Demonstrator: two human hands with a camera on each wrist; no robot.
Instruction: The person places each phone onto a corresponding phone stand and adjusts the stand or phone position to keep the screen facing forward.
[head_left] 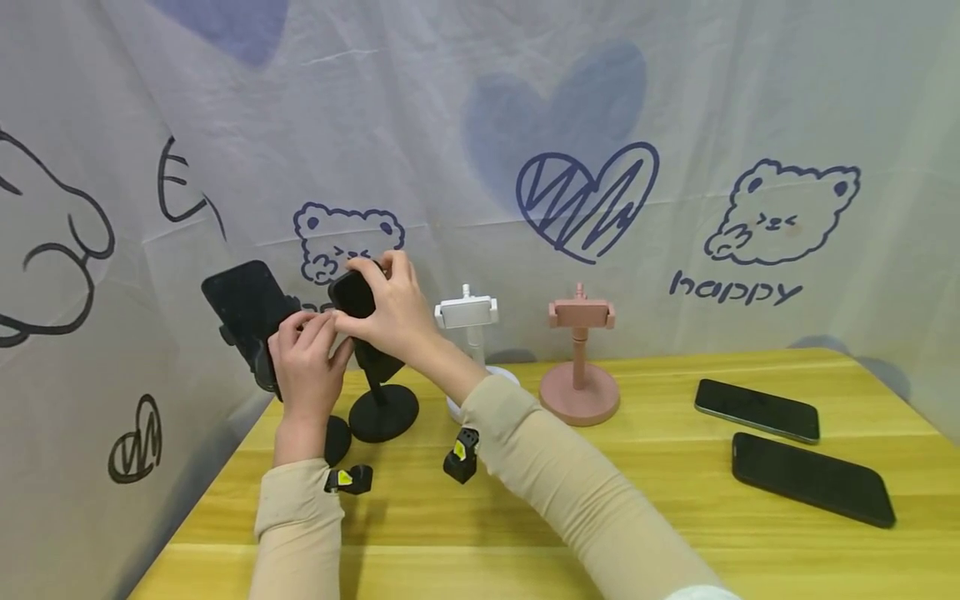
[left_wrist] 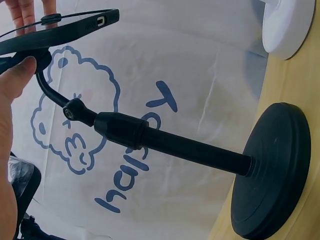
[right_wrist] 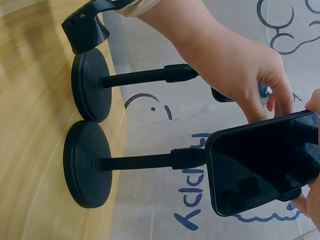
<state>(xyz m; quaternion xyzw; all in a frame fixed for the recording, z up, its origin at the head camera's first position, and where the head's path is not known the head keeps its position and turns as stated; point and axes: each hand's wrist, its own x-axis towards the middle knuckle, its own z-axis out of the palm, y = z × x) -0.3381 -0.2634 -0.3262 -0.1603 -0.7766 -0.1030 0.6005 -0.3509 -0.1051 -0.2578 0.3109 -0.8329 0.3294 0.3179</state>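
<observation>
A black smartphone (head_left: 351, 293) sits tilted at the head of a black phone stand (head_left: 384, 412). My left hand (head_left: 306, 367) grips the phone's near side. In the left wrist view its thumb (left_wrist: 20, 77) lies under the phone, against the clamp (left_wrist: 42, 57). My right hand (head_left: 393, 312) holds the same phone from the far side, fingers over its upper edge and thumb near my left fingers. The right wrist view shows the dark screen (right_wrist: 260, 165) between both hands. The clamp's hold on the phone is mostly hidden.
Left of this stands another black stand holding a phone (head_left: 247, 300). White (head_left: 467, 312) and pink (head_left: 580, 383) phone stands are at the right. Two phones, one farther back (head_left: 757, 410) and one nearer (head_left: 813, 479), lie on the wooden table (head_left: 480, 542). A printed cloth hangs behind.
</observation>
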